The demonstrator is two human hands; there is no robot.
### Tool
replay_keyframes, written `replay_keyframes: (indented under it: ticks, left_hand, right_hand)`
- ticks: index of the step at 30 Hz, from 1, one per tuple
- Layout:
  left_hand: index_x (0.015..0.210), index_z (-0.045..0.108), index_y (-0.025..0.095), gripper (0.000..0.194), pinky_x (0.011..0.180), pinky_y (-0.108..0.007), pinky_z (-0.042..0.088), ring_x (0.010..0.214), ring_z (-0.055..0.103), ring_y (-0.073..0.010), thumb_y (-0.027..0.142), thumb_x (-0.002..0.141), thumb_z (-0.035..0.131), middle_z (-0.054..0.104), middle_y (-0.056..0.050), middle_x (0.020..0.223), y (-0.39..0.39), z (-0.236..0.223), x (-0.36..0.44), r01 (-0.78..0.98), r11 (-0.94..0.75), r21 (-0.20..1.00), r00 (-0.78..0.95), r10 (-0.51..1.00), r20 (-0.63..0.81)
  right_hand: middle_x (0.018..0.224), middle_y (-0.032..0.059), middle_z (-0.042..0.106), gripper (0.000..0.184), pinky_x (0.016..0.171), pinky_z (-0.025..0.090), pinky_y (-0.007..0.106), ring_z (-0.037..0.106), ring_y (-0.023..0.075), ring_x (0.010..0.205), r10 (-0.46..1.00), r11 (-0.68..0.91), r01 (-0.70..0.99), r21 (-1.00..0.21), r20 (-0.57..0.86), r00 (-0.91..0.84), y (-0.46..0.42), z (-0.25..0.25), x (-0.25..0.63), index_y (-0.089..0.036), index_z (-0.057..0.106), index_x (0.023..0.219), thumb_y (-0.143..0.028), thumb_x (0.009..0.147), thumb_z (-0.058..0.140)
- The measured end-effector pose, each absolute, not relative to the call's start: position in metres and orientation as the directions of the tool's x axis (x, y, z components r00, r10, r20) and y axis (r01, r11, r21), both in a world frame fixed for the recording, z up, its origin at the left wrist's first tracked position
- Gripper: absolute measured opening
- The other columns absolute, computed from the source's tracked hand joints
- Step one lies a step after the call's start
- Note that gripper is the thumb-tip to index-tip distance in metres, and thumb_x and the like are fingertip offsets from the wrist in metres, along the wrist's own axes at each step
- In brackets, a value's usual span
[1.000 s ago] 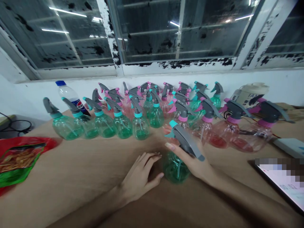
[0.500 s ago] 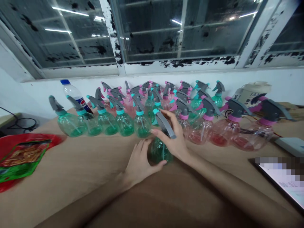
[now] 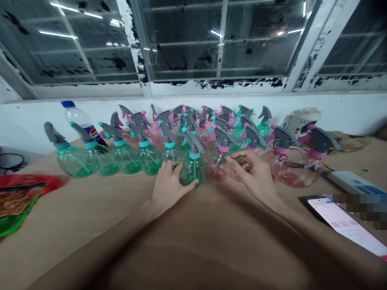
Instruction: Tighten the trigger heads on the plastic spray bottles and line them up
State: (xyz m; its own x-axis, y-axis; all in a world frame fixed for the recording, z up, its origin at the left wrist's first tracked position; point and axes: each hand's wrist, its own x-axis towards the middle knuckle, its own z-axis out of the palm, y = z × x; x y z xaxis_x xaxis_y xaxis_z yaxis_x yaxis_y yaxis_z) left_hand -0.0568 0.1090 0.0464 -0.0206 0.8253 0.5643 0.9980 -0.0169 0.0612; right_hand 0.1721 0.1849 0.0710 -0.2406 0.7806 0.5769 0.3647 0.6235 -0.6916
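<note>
A green spray bottle (image 3: 192, 165) with a grey trigger head and teal collar stands at the front of the green row. My left hand (image 3: 169, 186) cups its lower left side, thumb against its base. My right hand (image 3: 255, 177) has its fingers spread loosely, touching the pink spray bottles (image 3: 223, 163) just right of it, holding nothing. Several green spray bottles (image 3: 127, 155) line up to the left and several pink ones (image 3: 290, 161) to the right, all on a brown table (image 3: 193, 233).
A cola bottle (image 3: 81, 121) stands behind the left bottles. A red and green snack bag (image 3: 18, 201) lies at the left edge. A phone (image 3: 344, 225) and a white box (image 3: 352, 183) lie at the right. A cream lidded tub (image 3: 299, 119) sits by the wall.
The green bottle moved away from me into the row. My right hand let go of its trigger head and shifted right to the pink bottles. My left hand followed the bottle forward.
</note>
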Motion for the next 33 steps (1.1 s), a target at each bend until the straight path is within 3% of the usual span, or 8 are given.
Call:
replay_keyframes:
  ticks: [4, 8, 12, 15, 20, 25, 29, 33]
  left_hand:
    - [0.135, 0.038, 0.015, 0.077, 0.069, -0.034, 0.045, 0.076, 0.058, -0.0248, 0.066, 0.079, 0.046, 0.059, -0.004, 0.073, 0.116, 0.056, -0.052, 0.992, 0.083, 0.099, -0.114, 0.919, 0.377]
    - [0.142, 0.022, 0.011, 0.088, 0.052, -0.028, 0.039, 0.059, 0.060, -0.0231, 0.069, 0.079, 0.041, 0.058, -0.001, 0.056, 0.123, 0.061, -0.050, 0.976, 0.153, 0.156, -0.186, 0.956, 0.226]
    - [0.143, 0.018, 0.010, 0.088, 0.051, -0.028, 0.037, 0.062, 0.062, -0.0259, 0.068, 0.080, 0.040, 0.060, -0.002, 0.056, 0.132, 0.062, -0.050, 0.972, 0.155, 0.176, -0.189, 0.962, 0.197]
    - [0.143, 0.017, 0.007, 0.088, 0.052, -0.028, 0.038, 0.065, 0.063, -0.0258, 0.065, 0.082, 0.041, 0.061, -0.002, 0.056, 0.139, 0.061, -0.051, 0.965, 0.156, 0.212, -0.194, 0.965, 0.177]
    - [0.143, 0.018, 0.009, 0.086, 0.052, -0.027, 0.038, 0.064, 0.063, -0.0245, 0.064, 0.082, 0.043, 0.061, -0.001, 0.058, 0.141, 0.060, -0.055, 0.957, 0.148, 0.251, -0.204, 0.955, 0.214]
    - [0.138, 0.027, 0.016, 0.071, 0.050, -0.025, 0.037, 0.057, 0.060, -0.0195, 0.060, 0.085, 0.043, 0.054, 0.005, 0.056, 0.117, 0.066, -0.053, 0.937, 0.071, 0.341, -0.168, 0.950, 0.264]
    - [0.128, 0.042, 0.019, 0.060, 0.052, -0.027, 0.041, 0.055, 0.058, -0.0179, 0.060, 0.084, 0.044, 0.053, 0.005, 0.060, 0.086, 0.060, -0.041, 0.940, 0.037, 0.339, -0.113, 0.971, 0.209]
    - [0.129, 0.041, 0.021, 0.072, 0.064, -0.036, 0.049, 0.072, 0.061, -0.0221, 0.066, 0.074, 0.054, 0.059, -0.002, 0.083, 0.060, 0.047, -0.022, 0.915, -0.054, 0.401, -0.014, 0.986, 0.164]
  right_hand:
    - [0.108, 0.0130, 0.063, 0.052, 0.059, 0.047, 0.037, 0.058, 0.0159, 0.055, 0.809, 0.575, 0.454, -0.680, 0.554, -0.195, 0.194, 0.069, 0.170, -0.017, 0.045, 0.116, -0.050, 0.077, 0.057]
    - [0.120, 0.0208, 0.058, 0.074, 0.073, 0.047, 0.047, 0.065, 0.0284, 0.078, 0.855, 0.504, 0.568, -0.650, 0.471, -0.219, 0.198, 0.068, 0.164, -0.012, 0.035, 0.130, -0.056, 0.075, 0.056]
    - [0.106, 0.0215, 0.065, 0.085, 0.067, 0.049, 0.047, 0.066, 0.0321, 0.077, 0.883, 0.465, 0.622, -0.630, 0.377, -0.279, 0.205, 0.068, 0.155, -0.009, 0.033, 0.135, -0.065, 0.072, 0.052]
    - [0.078, 0.0136, 0.069, 0.081, 0.061, 0.050, 0.044, 0.067, 0.0324, 0.072, 0.871, 0.485, 0.650, -0.585, 0.387, -0.302, 0.213, 0.066, 0.150, -0.009, 0.038, 0.131, -0.064, 0.074, 0.051]
    - [0.086, 0.0152, 0.068, 0.068, 0.063, 0.050, 0.043, 0.065, 0.0333, 0.082, 0.837, 0.532, 0.671, -0.517, 0.440, -0.326, 0.215, 0.063, 0.149, -0.014, 0.051, 0.119, -0.064, 0.073, 0.053]
    - [0.064, 0.0079, 0.064, 0.062, 0.051, 0.046, 0.038, 0.064, 0.0287, 0.060, 0.821, 0.556, 0.690, -0.463, 0.440, -0.365, 0.191, 0.066, 0.163, -0.014, 0.054, 0.110, -0.066, 0.074, 0.050]
    - [0.072, 0.0111, 0.065, 0.058, 0.046, 0.045, 0.037, 0.064, 0.0287, 0.059, 0.813, 0.551, 0.752, -0.361, 0.434, -0.388, 0.162, 0.068, 0.176, -0.015, 0.054, 0.103, -0.066, 0.077, 0.044]
    - [0.082, 0.0125, 0.067, 0.064, 0.050, 0.048, 0.040, 0.066, 0.0307, 0.065, 0.795, 0.586, 0.736, -0.340, 0.416, -0.441, 0.135, 0.069, 0.180, -0.016, 0.056, 0.098, -0.073, 0.072, 0.043]
